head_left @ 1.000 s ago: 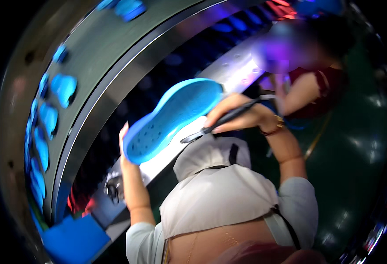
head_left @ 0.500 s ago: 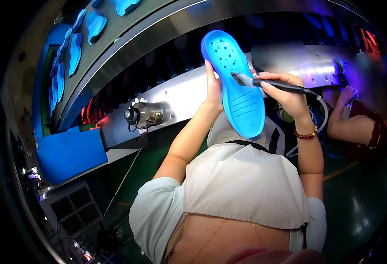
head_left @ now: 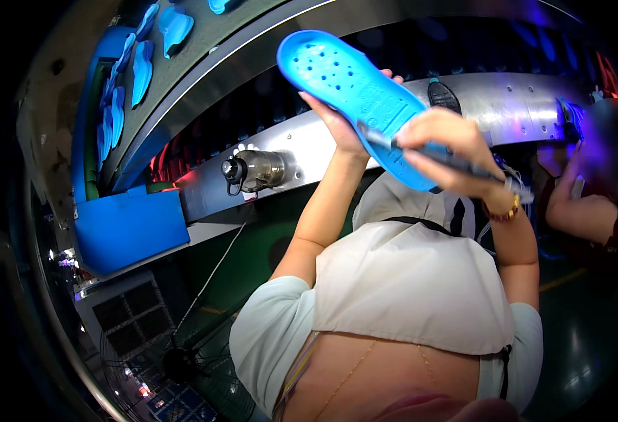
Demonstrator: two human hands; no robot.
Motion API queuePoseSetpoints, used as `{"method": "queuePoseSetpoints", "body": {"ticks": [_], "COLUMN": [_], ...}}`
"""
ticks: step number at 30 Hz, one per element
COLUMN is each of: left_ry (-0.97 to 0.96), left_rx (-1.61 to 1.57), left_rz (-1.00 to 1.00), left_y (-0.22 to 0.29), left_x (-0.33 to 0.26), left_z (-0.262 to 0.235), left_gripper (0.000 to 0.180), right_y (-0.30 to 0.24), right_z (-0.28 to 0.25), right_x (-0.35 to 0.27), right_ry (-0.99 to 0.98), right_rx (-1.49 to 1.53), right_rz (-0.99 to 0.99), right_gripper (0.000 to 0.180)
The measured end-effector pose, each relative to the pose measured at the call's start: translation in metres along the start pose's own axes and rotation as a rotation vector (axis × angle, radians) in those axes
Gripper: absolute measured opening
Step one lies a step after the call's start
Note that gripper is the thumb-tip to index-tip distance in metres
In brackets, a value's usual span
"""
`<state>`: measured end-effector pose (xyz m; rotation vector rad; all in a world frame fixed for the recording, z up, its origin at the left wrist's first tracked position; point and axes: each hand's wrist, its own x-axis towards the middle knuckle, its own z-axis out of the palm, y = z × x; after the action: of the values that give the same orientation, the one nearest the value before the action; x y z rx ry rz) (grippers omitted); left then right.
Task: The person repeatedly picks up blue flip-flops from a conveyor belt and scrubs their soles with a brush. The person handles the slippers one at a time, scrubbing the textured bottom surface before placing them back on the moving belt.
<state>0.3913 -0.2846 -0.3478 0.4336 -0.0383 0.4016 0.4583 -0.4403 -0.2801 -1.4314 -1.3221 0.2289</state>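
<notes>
A bright blue shoe sole (head_left: 344,81), dotted with small holes at its far end, is held up at a tilt over the metal ledge. Wrapped beneath it, my left hand (head_left: 338,132) grips it with the thumb on the left edge and fingertips showing past the right edge. My right hand (head_left: 446,137), smeared by motion, is closed round a black-handled brush (head_left: 456,163) with a tube at its back end. The brush's flat tip lies over the left edge of the sole's middle. The sole's near right part is hidden behind my right hand.
On the metal ledge stand a translucent dark bottle (head_left: 263,171) and a dark sole (head_left: 443,96). Several blue pieces (head_left: 142,72) lie on a belt at the far left, above a blue box (head_left: 133,231). Another person's arm (head_left: 580,211) is at the right; a fan (head_left: 180,363) stands lower left.
The sole has moved left and away and tilted further. My right hand has swung over its near part, with the brush tip shifting from mid-sole to the left edge. The view has shifted slightly.
</notes>
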Motion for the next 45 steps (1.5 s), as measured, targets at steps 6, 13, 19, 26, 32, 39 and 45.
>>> {"method": "queuePoseSetpoints", "body": {"ticks": [6,13,19,26,32,39,45], "left_ry": [0.125,0.05,0.042,0.082,0.065,0.161,0.111], "left_rx": [0.165,0.132,0.243,0.303,0.221,-0.003,0.02], "left_rz": [0.081,0.004,0.024,0.045,0.027,-0.008,-0.088], "left_y": [0.021,0.029,0.04,0.043,0.007,0.016,0.025], "left_x": [0.004,0.002,0.02,0.012,-0.018,-0.01,-0.001], "left_z": [-0.007,-0.02,0.007,0.038,0.05,0.025,0.031], "left_gripper": [0.1,0.105,0.105,0.09,0.067,0.048,0.048], "right_y": [0.002,0.012,0.005,0.016,-0.008,0.003,-0.003], "right_z": [-0.021,-0.023,-0.016,-0.003,0.022,0.004,-0.004], "right_x": [-0.019,-0.042,-0.041,-0.039,-0.035,-0.024,-0.01], "right_ry": [0.053,-0.192,-0.191,0.153,0.24,0.025,-0.05], "right_rx": [0.042,0.37,0.123,0.769,0.617,0.361,0.2], "right_rz": [0.125,0.149,0.096,0.339,0.384,0.247,0.173], "right_gripper": [0.014,0.019,0.022,0.017,0.018,0.018,0.017]}}
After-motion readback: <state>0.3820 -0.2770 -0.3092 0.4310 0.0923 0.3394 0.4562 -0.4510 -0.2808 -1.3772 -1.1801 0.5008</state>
